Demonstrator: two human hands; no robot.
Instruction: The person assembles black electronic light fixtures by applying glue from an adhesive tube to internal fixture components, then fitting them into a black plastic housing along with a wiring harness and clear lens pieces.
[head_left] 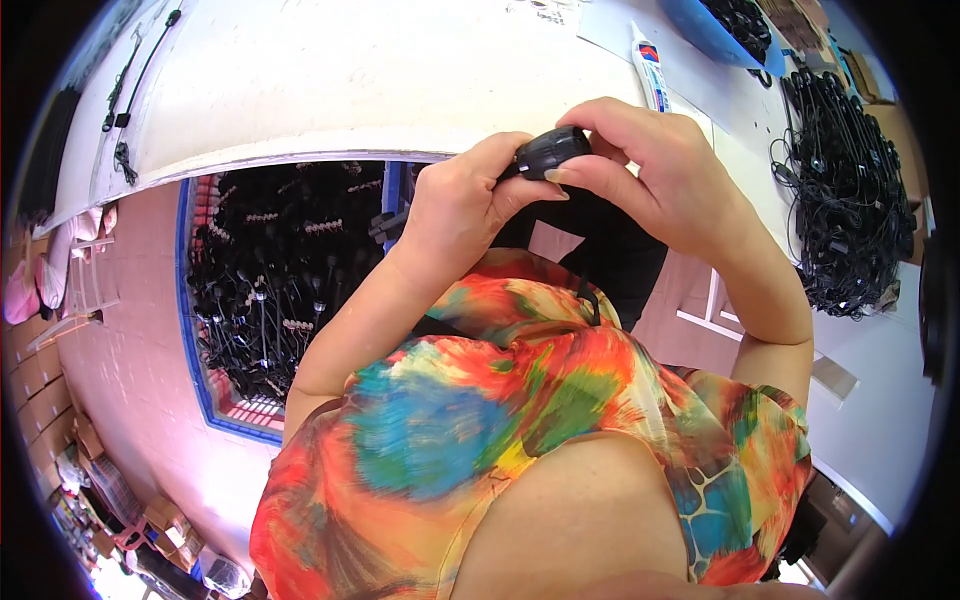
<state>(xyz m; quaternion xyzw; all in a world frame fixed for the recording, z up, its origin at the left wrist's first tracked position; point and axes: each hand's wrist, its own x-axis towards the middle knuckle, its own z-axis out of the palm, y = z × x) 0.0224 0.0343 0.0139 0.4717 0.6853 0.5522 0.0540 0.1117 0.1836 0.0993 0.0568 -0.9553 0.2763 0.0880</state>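
Both hands meet above the table edge: my left hand (pixel 455 205) and right hand (pixel 655 170) pinch one small black plastic housing (pixel 551 151) between thumbs and fingertips. Best practice, in my judgement: keep pressure even on both ends. A white glue tube (pixel 650 65) with red and blue label lies beyond; a blue crate (pixel 192 330) of black cabled parts sits below.

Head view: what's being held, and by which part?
A small black oval part, held between both hands. Left hand grips its left end; right hand has fingers over the top and thumb along its front edge.
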